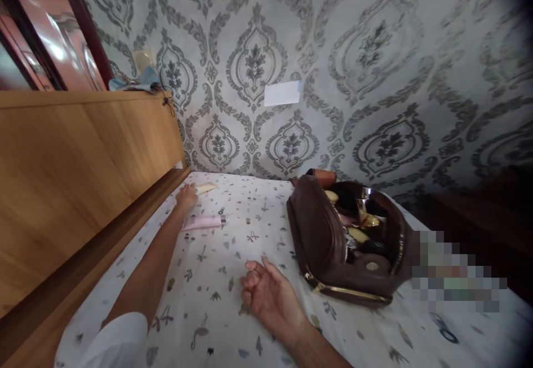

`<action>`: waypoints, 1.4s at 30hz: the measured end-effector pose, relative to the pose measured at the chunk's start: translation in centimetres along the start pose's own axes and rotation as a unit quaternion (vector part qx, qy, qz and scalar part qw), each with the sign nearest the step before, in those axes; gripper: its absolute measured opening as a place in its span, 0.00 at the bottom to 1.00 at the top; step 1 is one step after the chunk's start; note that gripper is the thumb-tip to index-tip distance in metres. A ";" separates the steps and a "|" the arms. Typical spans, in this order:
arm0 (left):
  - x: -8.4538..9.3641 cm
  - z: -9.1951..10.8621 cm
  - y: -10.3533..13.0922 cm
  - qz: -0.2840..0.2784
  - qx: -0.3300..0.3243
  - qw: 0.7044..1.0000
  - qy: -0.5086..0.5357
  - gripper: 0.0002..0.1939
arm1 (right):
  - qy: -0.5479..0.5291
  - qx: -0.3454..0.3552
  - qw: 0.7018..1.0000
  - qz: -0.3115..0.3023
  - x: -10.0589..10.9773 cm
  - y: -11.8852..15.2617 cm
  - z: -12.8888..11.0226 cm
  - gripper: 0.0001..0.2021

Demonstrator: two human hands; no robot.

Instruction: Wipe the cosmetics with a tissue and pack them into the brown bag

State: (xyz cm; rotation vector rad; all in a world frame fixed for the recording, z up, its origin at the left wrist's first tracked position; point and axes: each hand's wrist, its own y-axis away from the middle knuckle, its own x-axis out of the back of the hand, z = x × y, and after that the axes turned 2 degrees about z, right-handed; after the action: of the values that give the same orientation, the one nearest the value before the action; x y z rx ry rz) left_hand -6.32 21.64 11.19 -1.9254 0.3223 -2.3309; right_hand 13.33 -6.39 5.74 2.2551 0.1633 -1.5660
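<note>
My left hand (186,197) reaches to the far left of the patterned sheet, its fingers closed at the end of a small cream-coloured tube (205,188). Just below it lies a pink tube (203,222) with a silvery cap, partly behind my left wrist. My right hand (266,296) rests palm up near the middle, its fingers loosely curled and apart, holding nothing. To its right stands a dark brown bag (318,229), unzipped, with bottles and gold-coloured items inside.
A wooden board (91,162) runs along the left edge of the bed sheet (233,257). Behind is a patterned wall (254,62) with a white card (282,94) on it. A blurred patch (458,273) lies right of the bag.
</note>
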 end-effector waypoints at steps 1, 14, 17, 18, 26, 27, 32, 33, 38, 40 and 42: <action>0.1 0.2 0.3 0.005 -0.003 1.000 -0.003 0.21 | -0.003 0.001 1.000 0.001 0.0 0.0 0.0 0.13; 2.8 1.6 7.0 -0.164 -0.235 0.957 0.032 0.11 | -0.012 0.011 1.000 -0.002 0.1 0.1 -0.4 0.12; 4.0 2.6 8.3 -0.157 -0.243 0.955 0.071 0.14 | 0.048 0.059 0.997 -0.002 0.0 0.2 -0.2 0.15; 4.6 3.0 9.0 -0.157 -0.247 0.951 0.096 0.17 | 0.083 0.090 0.992 0.003 0.0 0.2 -0.2 0.17; 6.4 7.2 18.4 -0.198 -0.200 0.808 0.518 0.20 | 0.313 0.266 0.911 0.014 -0.8 0.8 -0.3 0.27; 6.4 7.7 19.4 -0.213 -0.206 0.796 0.527 0.19 | 0.339 0.259 0.904 -0.016 -0.9 1.1 -0.3 0.25; 6.6 8.6 22.1 -0.200 -0.184 0.787 0.554 0.20 | 0.449 0.297 0.842 -0.050 -0.8 3.4 -0.4 0.19; 6.8 8.6 22.4 -0.180 -0.172 0.779 0.575 0.23 | 0.471 0.313 0.824 -0.032 -0.6 3.9 -0.5 0.18; 8.2 8.7 23.9 -0.140 -0.121 0.695 0.695 0.34 | 0.554 0.356 0.753 0.019 0.2 5.6 -0.9 0.11; 8.9 8.8 24.7 -0.144 -0.123 0.691 0.698 0.34 | 0.552 0.366 0.749 0.015 0.3 5.8 -0.8 0.11; 9.7 8.8 25.5 -0.128 -0.162 0.722 0.660 0.30 | 0.559 0.367 0.743 0.010 0.2 5.7 -0.6 0.11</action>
State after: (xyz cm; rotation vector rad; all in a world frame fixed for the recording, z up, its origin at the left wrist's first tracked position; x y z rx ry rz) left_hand -1.00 -6.05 16.26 0.1005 0.5683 -3.5675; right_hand 15.73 -11.45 7.14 3.4931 -0.2167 0.0541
